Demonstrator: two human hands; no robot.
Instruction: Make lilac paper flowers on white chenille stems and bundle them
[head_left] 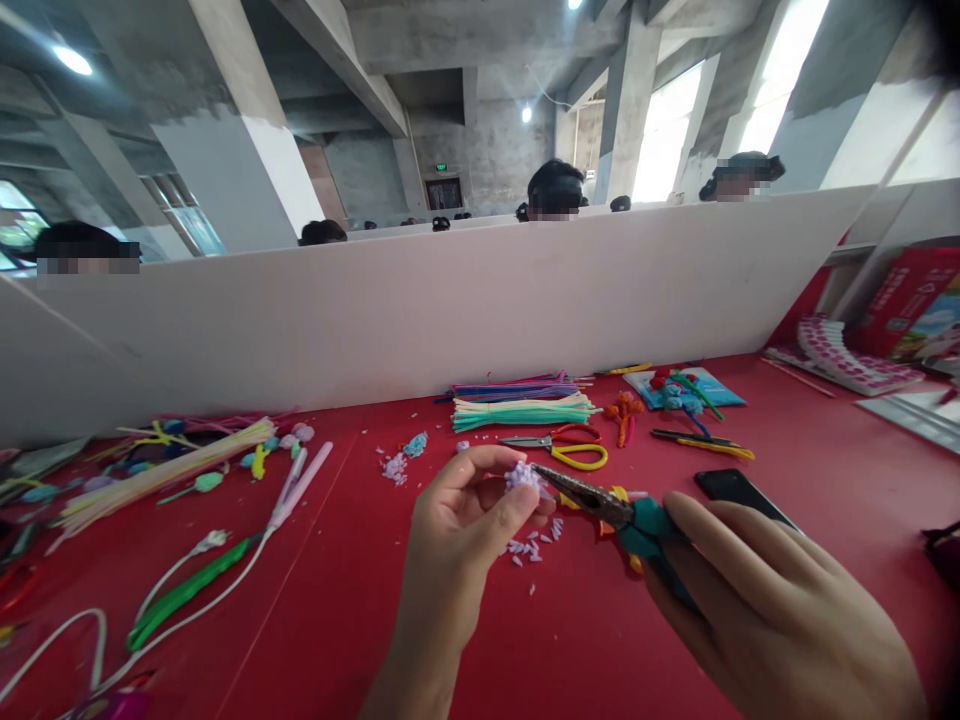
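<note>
Between the thumb and fingers of my left hand [480,510] is a small lilac fuzzy piece [523,476], which looks like a trimmed pipe-cleaner ball. My right hand [772,590] is wrapped round the teal handles of a pair of needle-nose pliers [600,498]. The plier tips meet the right upper side of the lilac piece; whether they grip it I cannot tell. Below my left fingers, several lilac clippings [529,547] lie on the red table [360,600]. Small orange and yellow pieces show partly behind the pliers.
Scissors [577,450] with red and yellow handles lie beyond my hands, before bundled pipe cleaners [521,411]. A phone [739,492] is on the right, near tweezers [705,443]. A corded pink-white styling iron [300,485] lies left. A white partition [450,310] closes the back.
</note>
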